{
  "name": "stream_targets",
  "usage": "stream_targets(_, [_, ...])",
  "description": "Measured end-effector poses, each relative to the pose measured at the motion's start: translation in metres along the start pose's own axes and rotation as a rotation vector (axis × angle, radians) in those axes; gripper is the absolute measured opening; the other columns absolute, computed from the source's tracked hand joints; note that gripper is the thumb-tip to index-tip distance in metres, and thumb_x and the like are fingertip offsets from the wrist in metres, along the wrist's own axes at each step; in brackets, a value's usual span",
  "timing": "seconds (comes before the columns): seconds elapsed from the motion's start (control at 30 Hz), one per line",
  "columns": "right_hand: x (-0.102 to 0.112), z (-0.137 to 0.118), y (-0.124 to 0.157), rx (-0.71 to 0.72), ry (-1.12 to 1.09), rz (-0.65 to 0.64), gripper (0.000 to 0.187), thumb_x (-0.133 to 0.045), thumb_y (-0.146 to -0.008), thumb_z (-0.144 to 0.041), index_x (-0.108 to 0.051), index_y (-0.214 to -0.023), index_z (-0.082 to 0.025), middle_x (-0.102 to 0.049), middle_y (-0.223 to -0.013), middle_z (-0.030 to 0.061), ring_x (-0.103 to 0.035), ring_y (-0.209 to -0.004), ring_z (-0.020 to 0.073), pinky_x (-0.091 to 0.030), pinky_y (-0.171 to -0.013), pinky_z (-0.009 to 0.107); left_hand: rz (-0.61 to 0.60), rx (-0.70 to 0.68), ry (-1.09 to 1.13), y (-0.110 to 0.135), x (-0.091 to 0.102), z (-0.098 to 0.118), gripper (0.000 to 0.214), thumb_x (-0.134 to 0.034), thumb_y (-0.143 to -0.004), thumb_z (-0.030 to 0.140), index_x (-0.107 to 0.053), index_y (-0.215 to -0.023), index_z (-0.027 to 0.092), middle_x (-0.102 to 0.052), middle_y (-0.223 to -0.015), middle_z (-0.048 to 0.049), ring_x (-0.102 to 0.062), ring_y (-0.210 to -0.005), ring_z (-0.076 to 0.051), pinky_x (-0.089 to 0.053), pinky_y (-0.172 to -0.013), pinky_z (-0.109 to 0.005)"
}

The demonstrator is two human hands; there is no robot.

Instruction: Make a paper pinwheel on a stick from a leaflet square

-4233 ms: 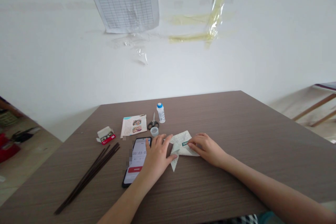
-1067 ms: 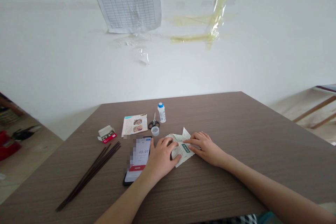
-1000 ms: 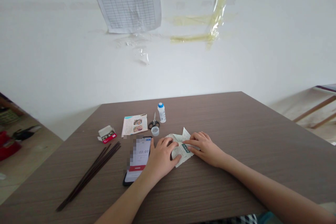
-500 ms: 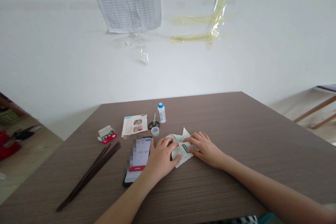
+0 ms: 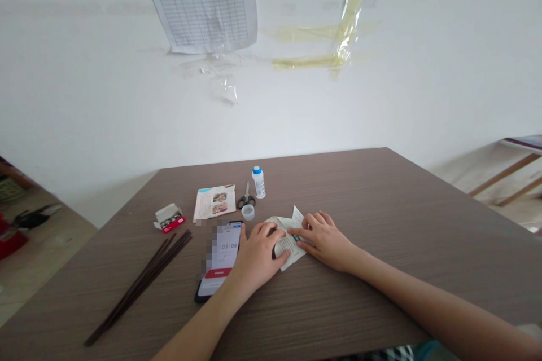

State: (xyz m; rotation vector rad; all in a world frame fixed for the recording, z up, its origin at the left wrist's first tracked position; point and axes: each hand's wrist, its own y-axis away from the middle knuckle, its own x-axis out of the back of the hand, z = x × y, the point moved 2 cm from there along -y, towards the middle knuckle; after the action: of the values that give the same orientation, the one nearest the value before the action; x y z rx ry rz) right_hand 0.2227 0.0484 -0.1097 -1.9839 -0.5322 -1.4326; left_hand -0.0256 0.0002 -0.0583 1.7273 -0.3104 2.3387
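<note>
Head view: a brown wood-grain table [image 5: 381,225] against a white wall, seen from above and behind the person's forearms.
Folded paper [image 5: 289,242]: a small printed sheet, creased, lying on the table near the middle, between the two hands; one corner points up toward the wall.
Left hand [image 5: 256,256]: rests on the left part of the folded paper, fingers bent, thumb along its lower edge; whether it pinches the sheet or only presses it cannot be told.
Right hand [image 5: 324,237]: spread flat, fingers stretched out on the right part of the folded paper, pressing it down, nothing gripped.
Hands together: close, fingertips nearly meeting over the paper.
Phone [image 5: 220,259]: lies screen up just left of the left hand, touching its side; a timer and a red button show.
Clear cap [image 5: 248,212]: stands just beyond the phone.
Scissors [image 5: 246,198]: black-handled, behind the cap.
Glue bottle [image 5: 258,181]: white, blue top, upright beside the scissors.
Booklet [image 5: 215,203]: illustrated, left of the scissors.
Small red box [image 5: 169,218]: open, further left.
Dark sticks [image 5: 139,287]: a thin bundle lying slantwise at the left.
Wall: a gridded sheet [image 5: 203,3] and yellowed tape strips [image 5: 334,39].
</note>
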Motion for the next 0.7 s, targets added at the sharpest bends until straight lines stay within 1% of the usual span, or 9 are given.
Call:
stream_targets(0.1, [0.001, -0.002, -0.001, 0.007, 0.018, -0.001, 0.042, -0.072, -0.133, -0.047, -0.085, -0.173, -0.042, -0.082, -0.144, 0.0132, -0.072, -0.137, 0.038, -0.048, -0.141, 0.073, -0.026, -0.003, -0.017, 0.0, 0.001, 0.0, 0.037, -0.088, -0.116, 0.039, -0.092, -0.153, 0.036, -0.083, -0.177, -0.0123, -0.068, -0.175, -0.048, -0.039, -0.155, -0.088])
stream_targets(0.27, [0.004, 0.006, 0.001, 0.031, -0.051, -0.004, 0.042, -0.07, -0.134, -0.047, -0.086, -0.172, -0.042, -0.083, -0.141, 0.0125, -0.074, -0.133, 0.0361, -0.053, -0.14, 0.069, -0.037, 0.021, -0.046, 0.0, 0.004, 0.003, 0.037, -0.088, -0.117, 0.036, -0.093, -0.154, 0.036, -0.083, -0.178, -0.0131, -0.069, -0.176, -0.048, -0.037, -0.157, -0.087])
stream_targets(0.33, [0.005, 0.01, 0.003, 0.035, -0.101, 0.018, 0.043, -0.069, -0.134, -0.046, -0.085, -0.173, -0.041, -0.084, -0.138, 0.0114, -0.076, -0.132, 0.0352, -0.05, -0.142, 0.069, -0.033, 0.023, -0.03, 0.001, 0.005, 0.004, 0.037, -0.09, -0.116, 0.035, -0.094, -0.152, 0.037, -0.083, -0.178, -0.0124, -0.069, -0.175, -0.049, -0.036, -0.157, -0.088])
stream_targets(0.43, [0.006, 0.015, 0.006, 0.041, -0.152, 0.046, 0.04, -0.067, -0.135, -0.044, -0.089, -0.167, -0.039, -0.086, -0.133, 0.01, -0.078, -0.13, 0.0335, -0.047, -0.146, 0.069, -0.022, 0.028, 0.0, 0.001, 0.006, 0.004, 0.036, -0.093, -0.114, 0.034, -0.095, -0.15, 0.038, -0.084, -0.177, -0.0114, -0.07, -0.175, -0.049, -0.036, -0.157, -0.089])
stream_targets(0.5, [0.007, 0.015, 0.007, 0.048, -0.154, 0.044, 0.038, -0.067, -0.135, -0.043, -0.091, -0.164, -0.039, -0.086, -0.132, 0.0099, -0.078, -0.129, 0.0332, -0.048, -0.143, 0.068, -0.02, 0.034, 0.004, 0.001, 0.006, 0.004, 0.036, -0.093, -0.114, 0.033, -0.095, -0.149, 0.038, -0.084, -0.178, -0.0113, -0.07, -0.175, -0.049, -0.035, -0.157, -0.089])
stream_targets(0.63, [0.008, 0.011, 0.004, 0.048, -0.098, 0.016, 0.038, -0.068, -0.134, -0.046, -0.09, -0.165, -0.04, -0.084, -0.135, 0.0112, -0.074, -0.13, 0.0347, -0.056, -0.132, 0.061, -0.032, 0.034, 0.005, 0.001, 0.006, 0.004, 0.037, -0.092, -0.114, 0.033, -0.094, -0.152, 0.036, -0.083, -0.179, -0.0133, -0.069, -0.176, -0.051, -0.034, -0.156, -0.093])
stream_targets(0.7, [0.008, 0.008, 0.003, 0.043, -0.071, 0.004, 0.038, -0.069, -0.134, -0.046, -0.091, -0.164, -0.04, -0.083, -0.136, 0.0117, -0.072, -0.131, 0.0356, -0.056, -0.13, 0.061, -0.032, 0.026, 0.007, 0.001, 0.006, 0.003, 0.038, -0.09, -0.116, 0.033, -0.093, -0.153, 0.035, -0.082, -0.179, -0.0144, -0.069, -0.176, -0.05, -0.033, -0.156, -0.094])
